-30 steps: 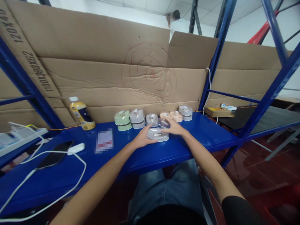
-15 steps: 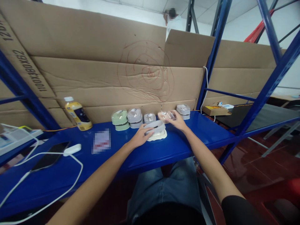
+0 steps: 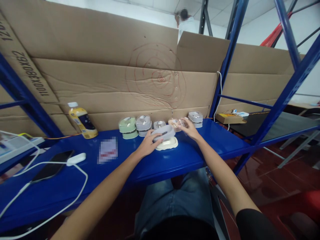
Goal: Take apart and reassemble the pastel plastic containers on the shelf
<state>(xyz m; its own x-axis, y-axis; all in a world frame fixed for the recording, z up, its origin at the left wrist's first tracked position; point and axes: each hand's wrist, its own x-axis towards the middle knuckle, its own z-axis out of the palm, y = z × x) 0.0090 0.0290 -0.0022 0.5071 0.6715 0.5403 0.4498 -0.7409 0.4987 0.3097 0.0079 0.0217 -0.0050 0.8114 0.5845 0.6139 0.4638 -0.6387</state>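
The left grip (image 3: 148, 144) clamps a grey lid (image 3: 163, 132), tilted up and held clear of a cream base (image 3: 166, 144) on the blue surface (image 3: 117, 170); the right grip (image 3: 190, 130) touches a clear case (image 3: 183, 122), closure unclear.

The left hand (image 3: 147, 145) grips a tilted grey plastic lid (image 3: 163, 132) just above a cream plastic case (image 3: 166, 143) on the blue steel shelf (image 3: 215, 136). The right hand (image 3: 190, 129) touches a peach plastic case (image 3: 173, 124), between a grey lidded case (image 3: 195, 117) and a green lidded case (image 3: 128, 127) farther left.
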